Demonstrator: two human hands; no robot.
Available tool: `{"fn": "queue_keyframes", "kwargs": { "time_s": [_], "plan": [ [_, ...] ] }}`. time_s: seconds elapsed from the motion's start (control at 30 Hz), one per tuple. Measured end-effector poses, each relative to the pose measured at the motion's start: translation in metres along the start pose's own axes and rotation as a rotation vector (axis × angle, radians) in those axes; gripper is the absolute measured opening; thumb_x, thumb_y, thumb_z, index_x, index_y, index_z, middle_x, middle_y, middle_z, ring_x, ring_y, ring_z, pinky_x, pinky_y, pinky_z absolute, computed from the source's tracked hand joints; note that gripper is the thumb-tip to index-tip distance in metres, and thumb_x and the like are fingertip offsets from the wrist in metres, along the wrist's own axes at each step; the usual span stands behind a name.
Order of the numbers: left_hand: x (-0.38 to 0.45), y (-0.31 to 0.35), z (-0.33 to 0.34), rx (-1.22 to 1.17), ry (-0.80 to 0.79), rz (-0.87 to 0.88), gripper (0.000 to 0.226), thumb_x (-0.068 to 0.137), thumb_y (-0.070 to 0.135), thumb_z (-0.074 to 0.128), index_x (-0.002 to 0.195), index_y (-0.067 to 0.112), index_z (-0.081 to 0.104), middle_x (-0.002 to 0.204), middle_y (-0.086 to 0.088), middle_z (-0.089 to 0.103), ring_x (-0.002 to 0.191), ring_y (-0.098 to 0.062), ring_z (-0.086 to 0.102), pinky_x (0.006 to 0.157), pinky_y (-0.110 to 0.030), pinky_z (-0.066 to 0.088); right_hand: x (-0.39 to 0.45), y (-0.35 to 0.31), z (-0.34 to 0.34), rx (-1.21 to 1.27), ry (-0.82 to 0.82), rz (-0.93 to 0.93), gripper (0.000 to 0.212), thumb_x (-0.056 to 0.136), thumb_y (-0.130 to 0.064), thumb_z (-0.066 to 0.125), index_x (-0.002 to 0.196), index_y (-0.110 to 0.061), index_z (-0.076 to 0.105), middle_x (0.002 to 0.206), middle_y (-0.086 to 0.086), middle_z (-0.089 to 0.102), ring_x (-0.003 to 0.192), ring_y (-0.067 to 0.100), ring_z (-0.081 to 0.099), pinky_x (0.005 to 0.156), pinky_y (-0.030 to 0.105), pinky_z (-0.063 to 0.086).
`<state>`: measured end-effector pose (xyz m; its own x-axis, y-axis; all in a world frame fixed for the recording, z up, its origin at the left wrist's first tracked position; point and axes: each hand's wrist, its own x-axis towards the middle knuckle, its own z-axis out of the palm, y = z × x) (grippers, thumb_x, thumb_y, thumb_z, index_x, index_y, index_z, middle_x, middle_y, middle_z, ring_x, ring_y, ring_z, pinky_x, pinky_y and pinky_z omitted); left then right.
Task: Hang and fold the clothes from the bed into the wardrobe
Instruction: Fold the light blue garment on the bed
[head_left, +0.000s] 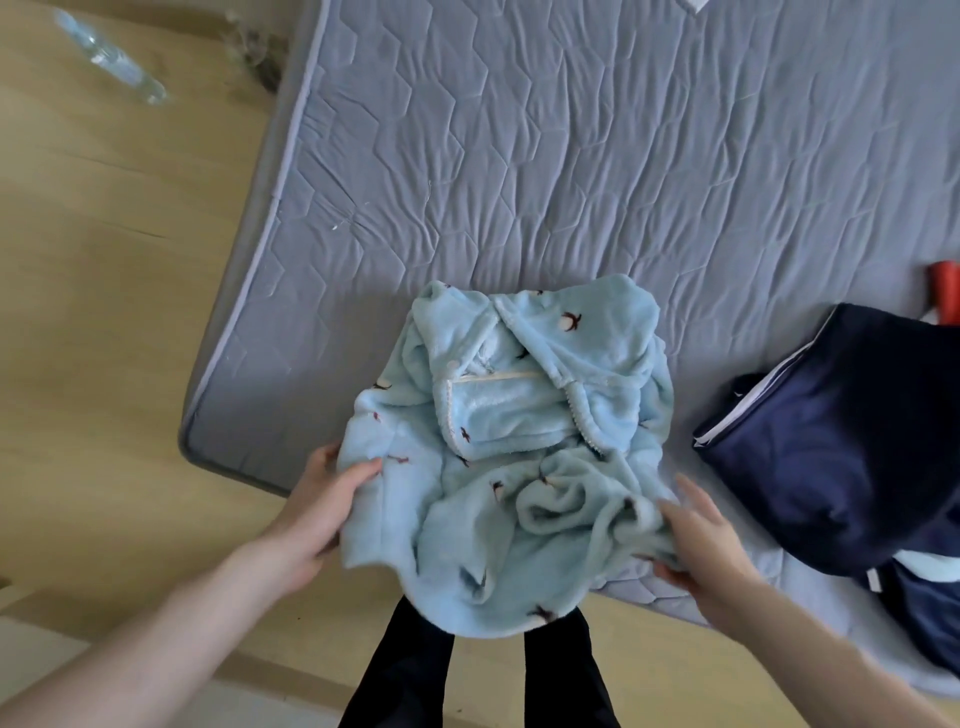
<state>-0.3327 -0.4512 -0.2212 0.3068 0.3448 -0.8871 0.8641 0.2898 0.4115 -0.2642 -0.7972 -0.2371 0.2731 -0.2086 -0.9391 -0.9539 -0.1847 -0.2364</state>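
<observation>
A light blue fleece garment (519, 415) with small dark penguin prints lies bunched at the near edge of the grey quilted mattress (571, 156), its lower part hanging over the edge. My left hand (317, 514) grips its left edge, thumb on top. My right hand (701, 545) holds the right edge, thumb on top of the fabric and fingers beneath it. A folded navy garment (841, 441) with white trim rests on the mattress to the right.
Wooden floor (104, 312) spreads to the left of the bed. A clear plastic bottle (111, 57) lies on the floor at the upper left. A red object (945, 296) peeks in at the right edge. My dark trouser legs (415, 675) stand below the garment.
</observation>
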Motion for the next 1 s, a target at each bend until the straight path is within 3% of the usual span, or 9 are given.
{"fn": "queue_keyframes", "kwargs": {
  "time_s": [0.1, 0.23, 0.43, 0.57, 0.67, 0.73, 0.87, 0.93, 1.0],
  "plan": [
    [0.009, 0.045, 0.01, -0.302, -0.039, 0.026, 0.029, 0.101, 0.009, 0.058, 0.125, 0.024, 0.053, 0.106, -0.002, 0.072, 0.086, -0.013, 0.07, 0.063, -0.03, 0.059, 0.009, -0.039, -0.003, 0.175, -0.076, 0.035, 0.027, 0.099, -0.016, 0.056, 0.122, -0.015, 0.071, 0.082, 0.004, 0.072, 0.066, 0.015, 0.067, 0.045, 0.019, 0.046],
    [0.036, 0.101, 0.023, -0.531, -0.065, -0.03, 0.018, 0.105, 0.004, 0.05, 0.107, 0.006, 0.068, 0.078, -0.007, 0.076, 0.062, -0.01, 0.073, 0.052, -0.015, 0.056, 0.024, -0.088, -0.001, 0.44, -0.166, 0.038, 0.032, 0.1, -0.018, 0.045, 0.118, -0.003, 0.067, 0.086, 0.009, 0.077, 0.064, 0.014, 0.073, 0.046, 0.018, 0.054],
    [0.091, 0.141, 0.029, -0.553, -0.036, 0.043, 0.029, 0.104, -0.005, 0.042, 0.122, -0.001, 0.065, 0.12, -0.02, 0.071, 0.097, -0.025, 0.076, 0.08, -0.028, 0.063, 0.051, -0.135, 0.005, 0.701, -0.181, -0.035, 0.043, 0.097, -0.025, 0.043, 0.128, -0.005, 0.064, 0.114, 0.012, 0.077, 0.099, 0.024, 0.076, 0.061, 0.026, 0.061],
    [0.115, 0.158, 0.038, -0.469, 0.002, 0.136, 0.042, 0.103, -0.006, 0.036, 0.134, 0.01, 0.059, 0.126, -0.009, 0.068, 0.11, -0.017, 0.07, 0.091, -0.029, 0.059, 0.067, -0.157, 0.008, 0.731, -0.102, -0.102, 0.043, 0.093, -0.016, 0.045, 0.13, -0.002, 0.059, 0.112, 0.009, 0.078, 0.102, 0.024, 0.076, 0.077, 0.03, 0.063],
    [0.132, 0.161, 0.046, -0.412, 0.033, 0.203, 0.052, 0.098, -0.013, 0.04, 0.136, 0.016, 0.059, 0.118, 0.001, 0.066, 0.119, -0.017, 0.066, 0.102, -0.032, 0.054, 0.081, -0.171, 0.015, 0.691, -0.029, -0.183, 0.046, 0.09, -0.004, 0.051, 0.136, -0.003, 0.056, 0.113, 0.003, 0.078, 0.097, 0.02, 0.077, 0.07, 0.027, 0.062],
    [0.142, 0.16, 0.054, -0.255, 0.084, 0.263, 0.055, 0.09, -0.016, 0.046, 0.128, 0.022, 0.06, 0.116, 0.002, 0.064, 0.119, -0.022, 0.062, 0.102, -0.034, 0.052, 0.088, -0.173, 0.02, 0.535, 0.064, -0.298, 0.065, 0.086, 0.004, 0.063, 0.147, -0.007, 0.044, 0.12, -0.003, 0.074, 0.099, 0.019, 0.076, 0.069, 0.027, 0.061],
    [0.142, 0.139, 0.063, 0.649, 0.046, 0.542, 0.091, 0.084, -0.001, 0.059, 0.161, 0.03, 0.022, 0.164, -0.002, 0.027, 0.145, -0.02, 0.038, 0.121, -0.035, 0.03, 0.096, -0.156, 0.023, -0.301, 0.071, -0.652, 0.117, 0.084, 0.005, 0.071, 0.16, -0.044, -0.003, 0.154, -0.009, 0.042, 0.107, 0.012, 0.064, 0.084, 0.032, 0.053],
    [0.134, 0.126, 0.068, 0.945, -0.057, 0.833, 0.096, 0.077, -0.003, 0.061, 0.159, 0.03, 0.025, 0.165, 0.0, 0.015, 0.151, -0.024, 0.026, 0.12, -0.031, 0.026, 0.102, -0.146, 0.022, -0.632, 0.078, -0.783, 0.11, 0.081, 0.004, 0.066, 0.159, -0.049, 0.009, 0.162, -0.01, 0.025, 0.108, 0.018, 0.059, 0.084, 0.037, 0.055],
    [0.124, 0.117, 0.074, 1.202, -0.188, 1.032, 0.097, 0.071, 0.0, 0.063, 0.156, 0.034, 0.031, 0.164, 0.004, 0.013, 0.15, -0.024, 0.021, 0.118, -0.033, 0.026, 0.109, -0.138, 0.021, -0.844, 0.094, -0.915, 0.086, 0.078, 0.0, 0.067, 0.147, -0.046, 0.046, 0.161, -0.016, 0.022, 0.107, 0.018, 0.058, 0.077, 0.039, 0.056]
  ]
}}
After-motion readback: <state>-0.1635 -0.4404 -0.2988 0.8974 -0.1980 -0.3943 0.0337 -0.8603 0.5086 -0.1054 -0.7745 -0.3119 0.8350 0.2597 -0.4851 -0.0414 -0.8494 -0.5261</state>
